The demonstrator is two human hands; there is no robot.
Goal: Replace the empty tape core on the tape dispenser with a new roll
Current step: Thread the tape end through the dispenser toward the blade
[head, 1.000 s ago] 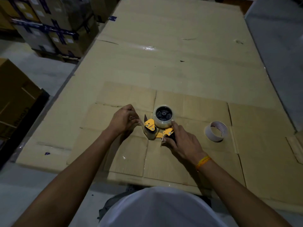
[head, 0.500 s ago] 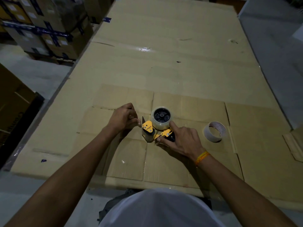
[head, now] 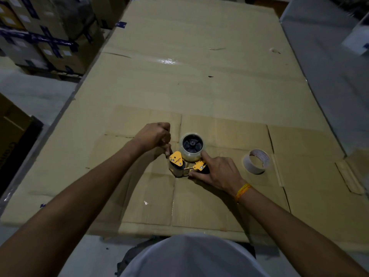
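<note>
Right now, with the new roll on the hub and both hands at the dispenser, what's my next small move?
Probably draw the tape end through the front. The new roll already sits on the dispenser, the right hand steadies it, and the left hand pinches at its yellow front. The empty core lies aside.

A warehouse or packing area: stacked cardboard boxes (head: 46, 37) strapped with dark blue tape stand at the left, and flattened cardboard sheets (head: 199, 76) cover the grey floor (head: 36, 92).

tape dispenser (head: 184, 159) on flattened cardboard (head: 199, 80), empty tape core (head: 256, 161) to its right, stacked boxes (head: 44, 35) far left
</note>
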